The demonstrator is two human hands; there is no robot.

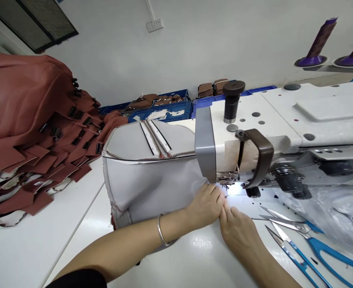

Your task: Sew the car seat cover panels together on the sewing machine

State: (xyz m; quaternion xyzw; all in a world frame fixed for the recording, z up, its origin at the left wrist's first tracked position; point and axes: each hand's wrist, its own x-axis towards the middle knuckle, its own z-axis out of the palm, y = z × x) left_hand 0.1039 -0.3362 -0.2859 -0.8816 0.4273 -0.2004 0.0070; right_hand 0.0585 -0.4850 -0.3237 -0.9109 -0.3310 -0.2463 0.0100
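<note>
A large grey sewn cover (pixel 161 184) with white strips on its upper panel stretches left from under the head of a white sewing machine (pixel 224 148). My left hand (pixel 206 202), a silver bangle on its wrist, is closed on the cover's edge right below the needle area. Against its fingertips my right hand (pixel 236 226) pinches at the same spot. What lies between the right fingers is hidden. The machine's lamp lights the plate just beyond both hands.
Blue-handled scissors (pixel 323 248) and blue thread snips (pixel 296 254) lie to the right, beside clear plastic (pixel 341 216). Reddish-brown covers (pixel 23 108) with black clips are heaped at left. Blue crates (pixel 173 110) stand behind. Thread cones (pixel 320 42) rise at upper right.
</note>
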